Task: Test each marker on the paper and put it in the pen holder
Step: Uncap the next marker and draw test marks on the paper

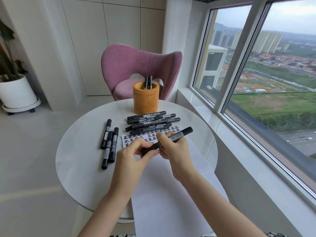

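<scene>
Round white table [82, 161] by window | left hand [135, 153] and right hand [172, 147] both clamped on one marker [168, 140] | risk: cap jerks free, ink smears paper [164, 194]

The round table [77, 151] is looking smooth and a bit shiny, like polished stone; the paper [164, 185] is lying flat, white and matt; the markers [150, 123] are looking like black plastic, slightly glossy, with printed labels; the pen holder [146, 100] is looking like yellow carved wood or bamboo, with a bumpy front; the pink chair [136, 64] is wearing soft, fuzzy cloth.
</scene>
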Demonstrator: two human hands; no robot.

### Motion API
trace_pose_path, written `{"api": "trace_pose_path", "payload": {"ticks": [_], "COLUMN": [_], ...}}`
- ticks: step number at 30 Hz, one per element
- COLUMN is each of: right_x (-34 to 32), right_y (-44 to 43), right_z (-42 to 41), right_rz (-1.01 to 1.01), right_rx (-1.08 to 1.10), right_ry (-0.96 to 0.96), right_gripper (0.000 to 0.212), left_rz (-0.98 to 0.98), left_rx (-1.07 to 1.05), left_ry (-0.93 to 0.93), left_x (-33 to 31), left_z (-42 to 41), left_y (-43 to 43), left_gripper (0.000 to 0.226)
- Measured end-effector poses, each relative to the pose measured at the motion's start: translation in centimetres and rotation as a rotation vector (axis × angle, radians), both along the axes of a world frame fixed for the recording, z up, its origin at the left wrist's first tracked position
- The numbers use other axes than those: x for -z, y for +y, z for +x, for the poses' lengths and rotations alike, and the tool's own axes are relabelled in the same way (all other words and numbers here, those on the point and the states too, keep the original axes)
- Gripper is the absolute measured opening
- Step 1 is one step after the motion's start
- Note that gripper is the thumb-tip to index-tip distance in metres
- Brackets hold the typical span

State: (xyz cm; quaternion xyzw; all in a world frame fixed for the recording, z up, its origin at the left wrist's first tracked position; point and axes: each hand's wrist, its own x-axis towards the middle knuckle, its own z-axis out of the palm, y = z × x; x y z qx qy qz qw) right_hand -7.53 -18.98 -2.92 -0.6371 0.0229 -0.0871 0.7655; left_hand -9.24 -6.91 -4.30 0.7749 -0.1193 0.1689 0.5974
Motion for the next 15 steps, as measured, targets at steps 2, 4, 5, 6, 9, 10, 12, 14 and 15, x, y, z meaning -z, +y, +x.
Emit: {"api": "trace_pose_path", "payload": {"ticks": [2,4,5,6,9,10,12,14,15], "right_x": [-0.3,-0.5,-0.6,-0.8,-1.4,-1.5,-1.3,-0.8,-0.8], "right_y": [0.3,0.5,0.5,0.4,-0.3,-0.6,-1.0,-1.3,-1.3], "right_z": [0.0,0.2,0.3,0.3,0.6,0.7,0.9,1.1,1.2], "right_rz": [0.017,0.023,0.018,0.000,-0.202,-0.291,-0.439,-0.526,-0.598], "right_rx": [-0.022,-0.060,-0.091,-0.127,-0.188,-0.166,-0.032,0.076,0.060], "right_ry": [-0.013,0.001,0.018,0.039,0.167,0.188,0.089,-0.154,-0.279], "right_gripper": [0.042,0.038,0.036,0.036,0.048,0.051,0.048,0.033,0.023], "left_rz": [0.042,0.041,0.035,0.032,0.037,0.031,0.027,0.028,0.029], "left_rx": [-0.027,-0.022,-0.018,-0.021,-0.059,-0.073,-0.102,-0.127,-0.138], "left_ry": [-0.044,-0.048,-0.034,-0.017,0.012,0.017,0.026,0.040,0.045], "left_x": [-0.2,-0.3,-0.4,-0.4,-0.7,-0.8,-1.1,-1.4,-1.5], "left_z": [0.2,0.3,0.4,0.5,0.9,1.0,1.2,1.5,1.6], "left_y": [0.2,0.5,0.7,0.8,1.3,1.5,2.0,2.4,2.6], "left_gripper": [0.017,0.018,0.018,0.017,0.011,0.009,0.007,0.003,0.004]}}
